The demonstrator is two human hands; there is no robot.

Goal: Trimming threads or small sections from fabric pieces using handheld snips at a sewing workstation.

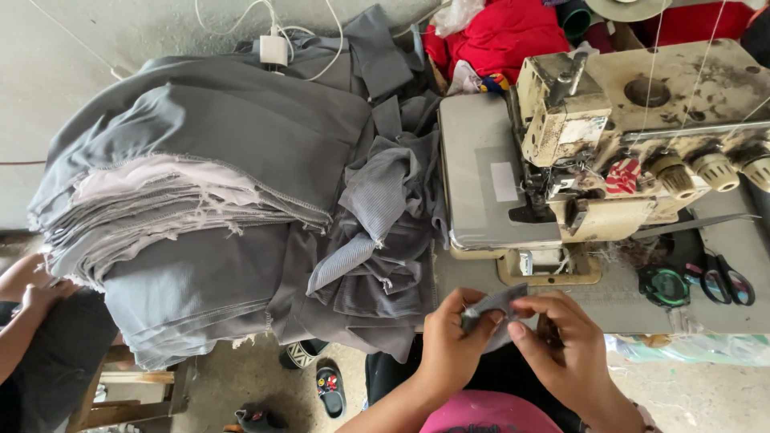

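pinching grey fabric piece (495, 309), left hand (451, 341), right hand (561, 349), white label (504, 181) on sewing machine (609, 152)

A small white rectangular label (504, 181) is sitting on the flat grey bed of the sewing machine (481, 160), just left of its needle area. On the machine's cream head a worn pale sticker (584, 131), roughly rectangular, is peeling, and just below and right of it a red round sticker with white marks (623, 176) is showing. No packages, signs or screens are showing.
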